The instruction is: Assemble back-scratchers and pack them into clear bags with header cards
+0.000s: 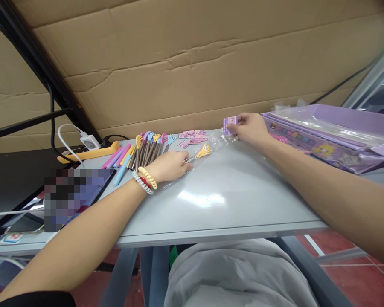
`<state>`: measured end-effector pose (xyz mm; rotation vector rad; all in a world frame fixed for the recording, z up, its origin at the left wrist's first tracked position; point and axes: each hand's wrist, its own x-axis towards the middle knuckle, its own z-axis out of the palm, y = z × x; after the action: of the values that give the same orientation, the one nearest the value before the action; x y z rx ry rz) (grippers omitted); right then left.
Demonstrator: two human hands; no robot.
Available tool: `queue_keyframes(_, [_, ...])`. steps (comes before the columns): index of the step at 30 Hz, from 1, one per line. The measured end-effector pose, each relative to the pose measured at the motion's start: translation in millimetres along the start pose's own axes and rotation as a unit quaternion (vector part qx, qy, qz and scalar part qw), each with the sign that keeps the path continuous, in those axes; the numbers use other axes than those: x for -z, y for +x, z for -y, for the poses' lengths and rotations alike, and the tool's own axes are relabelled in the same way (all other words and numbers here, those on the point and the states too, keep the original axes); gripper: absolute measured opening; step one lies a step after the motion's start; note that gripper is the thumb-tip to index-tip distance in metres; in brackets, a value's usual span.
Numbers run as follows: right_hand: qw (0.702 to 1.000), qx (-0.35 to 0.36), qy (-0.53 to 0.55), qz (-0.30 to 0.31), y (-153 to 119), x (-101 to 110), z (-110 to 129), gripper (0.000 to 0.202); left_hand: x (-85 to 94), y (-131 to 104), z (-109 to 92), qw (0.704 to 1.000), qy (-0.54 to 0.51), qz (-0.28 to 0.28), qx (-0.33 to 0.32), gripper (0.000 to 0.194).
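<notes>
My left hand is closed on a back scratcher with a yellow hand-shaped head, which lies inside a clear plastic bag. My right hand pinches a small purple printed card near the far end of that bag. Left of my left hand is a row of back scratchers with pink, blue and yellow heads and dark shafts. Their coloured handles fan out toward the left. A loose pile of similar pink and purple cards lies behind the bag.
On the right stands an open purple box with clear bags over it. A screen device, a white charger and an orange-yellow object are on the left. Cardboard walls the back of the grey table.
</notes>
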<state>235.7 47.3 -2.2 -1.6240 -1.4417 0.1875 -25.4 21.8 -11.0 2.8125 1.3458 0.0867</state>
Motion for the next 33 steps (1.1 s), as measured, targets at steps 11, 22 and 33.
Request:
queue_keyframes(11, [0.993, 0.041, 0.094, 0.058, -6.9, -5.0, 9.8, 0.012, 3.1, -1.4, -2.9, 1.0, 0.007, -0.018, 0.0, 0.024])
queue_keyframes(22, [0.981, 0.084, 0.146, 0.091, -1.0, -11.2, -4.4, 0.022, 0.2, -5.5, -1.6, 0.997, -0.043, -0.062, 0.019, 0.022])
queue_keyframes(33, [0.978, 0.205, 0.005, 0.038, -21.1, -24.5, 5.3, 0.015, 5.0, -8.6, -7.2, 0.996, -0.046, -0.078, 0.026, 0.021])
